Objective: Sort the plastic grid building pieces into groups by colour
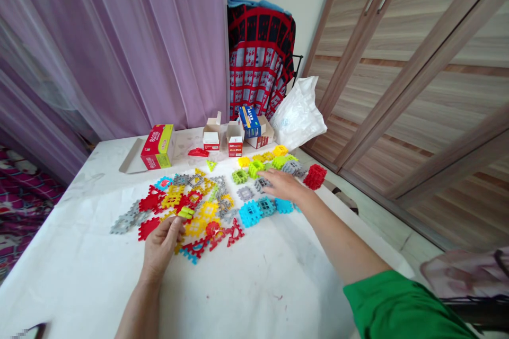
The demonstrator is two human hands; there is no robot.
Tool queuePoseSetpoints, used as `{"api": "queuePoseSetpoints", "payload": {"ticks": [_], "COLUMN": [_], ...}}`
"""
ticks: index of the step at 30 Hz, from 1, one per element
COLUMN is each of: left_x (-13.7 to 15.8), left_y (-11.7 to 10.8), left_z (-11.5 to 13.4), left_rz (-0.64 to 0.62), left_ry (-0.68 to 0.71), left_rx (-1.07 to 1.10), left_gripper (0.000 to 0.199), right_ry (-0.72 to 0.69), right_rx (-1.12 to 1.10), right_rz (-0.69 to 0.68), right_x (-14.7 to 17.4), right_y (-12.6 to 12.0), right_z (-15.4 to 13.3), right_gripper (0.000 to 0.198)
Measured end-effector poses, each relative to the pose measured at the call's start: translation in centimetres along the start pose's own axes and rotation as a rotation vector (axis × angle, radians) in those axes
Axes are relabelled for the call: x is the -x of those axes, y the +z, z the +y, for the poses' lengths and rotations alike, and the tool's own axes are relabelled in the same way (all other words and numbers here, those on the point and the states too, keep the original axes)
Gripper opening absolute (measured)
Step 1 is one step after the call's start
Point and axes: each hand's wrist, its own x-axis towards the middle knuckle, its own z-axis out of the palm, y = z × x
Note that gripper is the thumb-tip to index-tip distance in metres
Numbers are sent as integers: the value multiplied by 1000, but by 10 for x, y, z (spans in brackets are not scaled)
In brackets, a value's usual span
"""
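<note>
Between the thumb and fingers of my left hand (166, 235) is a small yellow-green interlocking building piece (186, 213). It sits over a loose pile of toothed plastic pieces in red, yellow (209, 212), grey and blue. My right hand (280, 185) reaches across to the sorted pieces, palm down with fingers stretched out. Its fingertips are by a green stack (255, 169) and a grey piece (262, 185); whether they touch is hard to tell. In front of that hand stand blue pieces (251, 214), and a red stack (315, 176) lies beyond the wrist.
Along the back of the white-covered table (246, 286) stand a red and yellow box (158, 146), small opened cartons (235, 139), a blue box (250, 121) and a white plastic bag (300, 114). Yellow pieces (280, 150) line the far right. A wooden wardrobe (397, 63) rises at right.
</note>
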Motion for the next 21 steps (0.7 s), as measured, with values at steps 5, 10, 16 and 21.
{"api": "queuePoseSetpoints", "payload": {"ticks": [5, 10, 16, 21], "left_x": [2, 5, 0, -7], "left_y": [0, -4, -6, -4], "left_z": [-10, -12, -7, -11], "left_rz": [172, 355, 438, 466], "left_ry": [72, 18, -58, -42], "left_rx": [-163, -268, -246, -218], "left_gripper": [41, 36, 36, 39], "right_ry": [-232, -358, -393, -602], "right_rx": [-193, -267, -261, -69], "right_rz": [171, 220, 186, -83], "right_x": [21, 12, 8, 25], "right_y": [26, 40, 22, -7], "right_z": [-77, -123, -137, -163], "right_gripper": [31, 25, 24, 23]}}
